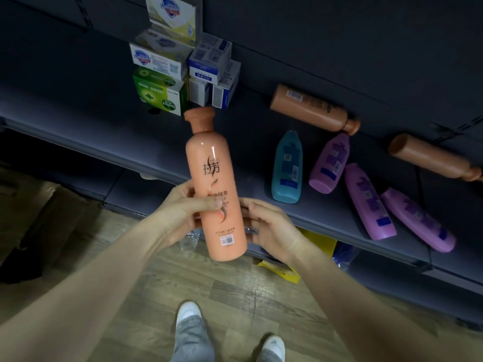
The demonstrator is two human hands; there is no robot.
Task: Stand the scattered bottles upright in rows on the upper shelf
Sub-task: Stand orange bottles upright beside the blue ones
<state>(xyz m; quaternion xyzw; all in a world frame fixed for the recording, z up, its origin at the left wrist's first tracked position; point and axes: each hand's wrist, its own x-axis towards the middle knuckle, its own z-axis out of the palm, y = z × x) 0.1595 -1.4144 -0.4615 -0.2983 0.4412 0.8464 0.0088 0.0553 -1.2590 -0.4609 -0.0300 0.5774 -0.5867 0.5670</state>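
I hold an orange bottle (215,178) upright in front of the dark shelf (125,142), cap up, label facing me. My left hand (183,212) grips its lower body, thumb across the front. My right hand (269,226) holds its right side, fingers curled behind it. On the shelf to the right lie two more orange bottles (311,108) (433,158), a teal bottle (287,168) and three purple bottles (330,163) (367,202) (418,220), all on their sides.
Stacked soap boxes (170,71) stand at the shelf's back left. A cardboard box (39,218) sits on the wooden floor at left. Yellow and blue packets (324,246) show on the lower shelf. My shoes (188,314) are below.
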